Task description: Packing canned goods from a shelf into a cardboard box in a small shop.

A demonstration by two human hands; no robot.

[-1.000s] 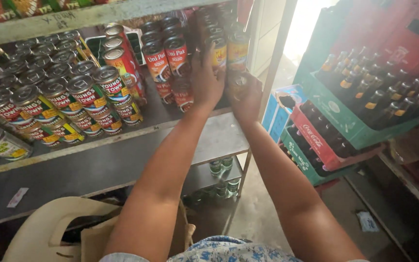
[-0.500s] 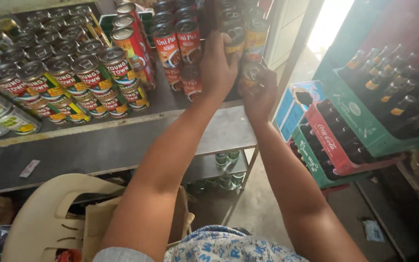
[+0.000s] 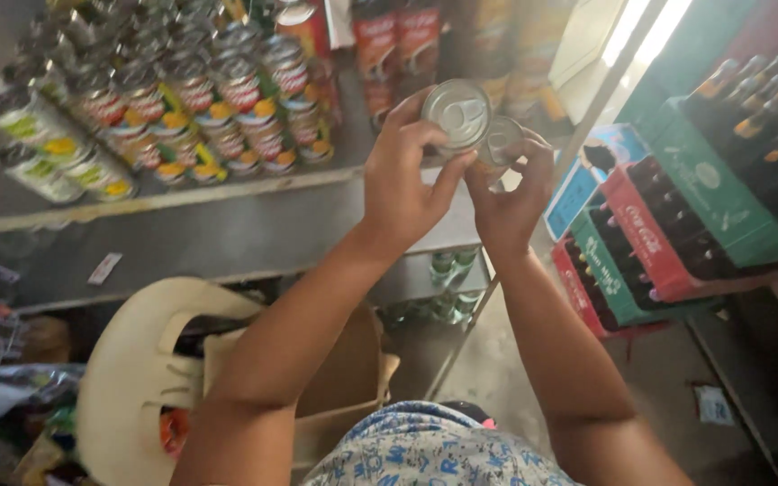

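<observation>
The tin cans are both up in the air in front of the metal shelf (image 3: 182,238), one in each hand, lids towards my camera.

Starting at the left, rows of small labelled cans (image 3: 191,108) stand packed on the shelf. Below them I see a beige plastic chair (image 3: 137,360) and a cardboard box (image 3: 344,378).

In the middle, my left hand (image 3: 398,193) wraps the larger silver can (image 3: 456,112), with the fingers curled round its side and the thumb pressed against the near wall. Just beside it, my right hand (image 3: 508,202) cups the second can (image 3: 500,144) from below, its fingers closed round the body. The two cans touch or nearly touch at the rims; I cannot tell which.

I judge that this is the carrying part of the work, with the cans off the shelf and in hand. Any further move calls for keeping both grips firm and the cans apart.

To the right are stacked bottle crates (image 3: 668,225) in red and green.

Both cans' labels are hidden behind my fingers. The tall containers (image 3: 398,45) at the back of the shelf are cut off at the top, and glare washes out the upper right.
</observation>
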